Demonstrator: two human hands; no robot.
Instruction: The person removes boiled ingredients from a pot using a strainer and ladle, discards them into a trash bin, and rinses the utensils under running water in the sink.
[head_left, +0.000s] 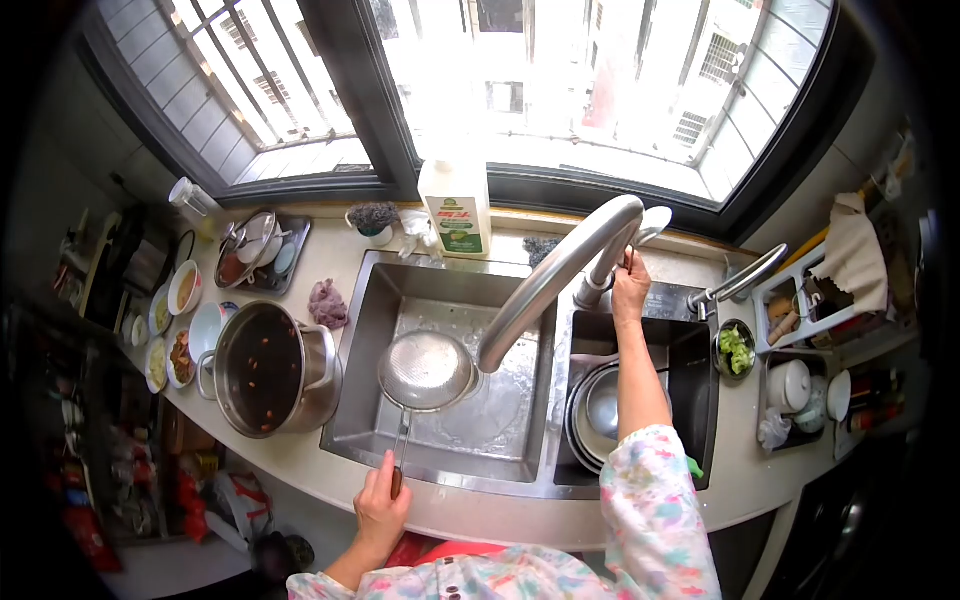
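Observation:
My left hand [382, 508] is closed round the brown handle of a round mesh strainer [428, 370]. The strainer hangs over the left sink basin [375, 410], beside the end of the tall metal faucet [560, 270]. My right hand [630, 288] reaches up behind the spout, its fingers closed at the faucet's lever [652, 222]. Left of the basin stands a large steel pot [325, 375] of dark liquid with small reddish bits floating in it. Below my right forearm, stacked pots and bowls [604, 402] sit in the right basin.
Several bowls of food, one a white bowl [186, 288], line the left counter beside a metal tray [292, 268]. A purple cloth [328, 304] lies near the pot. Behind the sink stands a white jug [457, 205]. At right are a bowl of greens [736, 350] and a smaller tap [745, 275].

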